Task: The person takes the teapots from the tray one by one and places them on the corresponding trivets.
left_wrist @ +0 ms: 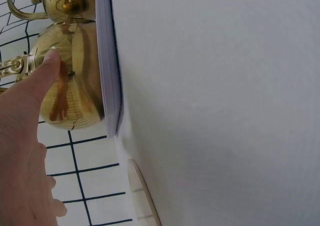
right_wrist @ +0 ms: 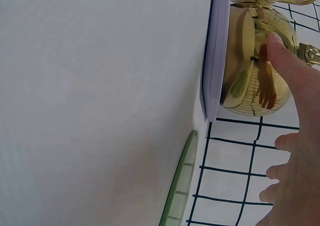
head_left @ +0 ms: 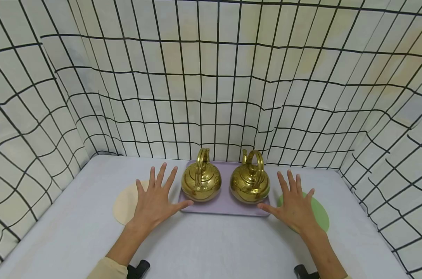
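Observation:
Two shiny gold teapots stand side by side on a lilac tray point(head_left: 218, 209). The left teapot point(head_left: 201, 184) has its arched handle upright, and so has the right teapot point(head_left: 249, 185), whose spout points to the back. My left hand point(head_left: 154, 203) is spread over the edge of a cream disc point(head_left: 124, 205), its thumb near the left teapot. My right hand point(head_left: 294, 207) is likewise spread, partly covering a green disc point(head_left: 320, 217), with its thumb by the right teapot. Neither hand holds anything. Whether the thumbs touch the teapots I cannot tell.
A white cloth with black grid lines point(head_left: 228, 89) rises behind the table and along both sides. The table top point(head_left: 218, 248) is white. Black straps with camera mounts point(head_left: 141, 267) sit at both wrists.

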The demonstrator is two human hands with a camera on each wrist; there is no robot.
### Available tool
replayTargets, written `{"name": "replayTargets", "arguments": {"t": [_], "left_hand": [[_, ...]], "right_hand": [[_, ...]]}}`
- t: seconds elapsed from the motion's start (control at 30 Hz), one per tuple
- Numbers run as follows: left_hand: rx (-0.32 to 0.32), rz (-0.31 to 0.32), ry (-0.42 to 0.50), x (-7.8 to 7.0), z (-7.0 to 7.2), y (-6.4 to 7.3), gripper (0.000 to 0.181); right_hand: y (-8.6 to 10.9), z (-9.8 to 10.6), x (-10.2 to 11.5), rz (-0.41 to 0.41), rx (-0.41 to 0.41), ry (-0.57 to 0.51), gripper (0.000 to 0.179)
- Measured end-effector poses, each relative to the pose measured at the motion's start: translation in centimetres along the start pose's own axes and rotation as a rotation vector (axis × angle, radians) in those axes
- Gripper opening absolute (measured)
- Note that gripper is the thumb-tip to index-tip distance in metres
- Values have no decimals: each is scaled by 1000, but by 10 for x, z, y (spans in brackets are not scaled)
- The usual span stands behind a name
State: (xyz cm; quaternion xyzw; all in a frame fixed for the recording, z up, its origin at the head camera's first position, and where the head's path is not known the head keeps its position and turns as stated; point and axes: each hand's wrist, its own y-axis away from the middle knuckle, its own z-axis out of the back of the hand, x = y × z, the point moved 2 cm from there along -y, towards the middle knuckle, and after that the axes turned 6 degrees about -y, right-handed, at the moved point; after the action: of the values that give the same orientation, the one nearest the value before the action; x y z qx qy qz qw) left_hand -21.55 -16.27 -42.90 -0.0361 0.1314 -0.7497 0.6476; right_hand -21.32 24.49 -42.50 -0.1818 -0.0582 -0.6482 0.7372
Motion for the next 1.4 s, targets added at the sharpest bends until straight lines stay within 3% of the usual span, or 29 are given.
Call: {"name": "replayTargets", "arguments": {"t": [0.7,1.03,1.4], "left_hand": [[-7,2,-5,-1,0,-1,107],[-19,-12,76,-5,1,2,87],[-48,11,189,-5,3,4,60]], "right_hand": [[-1,3,0,5,-13,-31,121],[-2,5,1,20,-32,-84,100],[-2,7,3,74,-102,-265,71]]}}
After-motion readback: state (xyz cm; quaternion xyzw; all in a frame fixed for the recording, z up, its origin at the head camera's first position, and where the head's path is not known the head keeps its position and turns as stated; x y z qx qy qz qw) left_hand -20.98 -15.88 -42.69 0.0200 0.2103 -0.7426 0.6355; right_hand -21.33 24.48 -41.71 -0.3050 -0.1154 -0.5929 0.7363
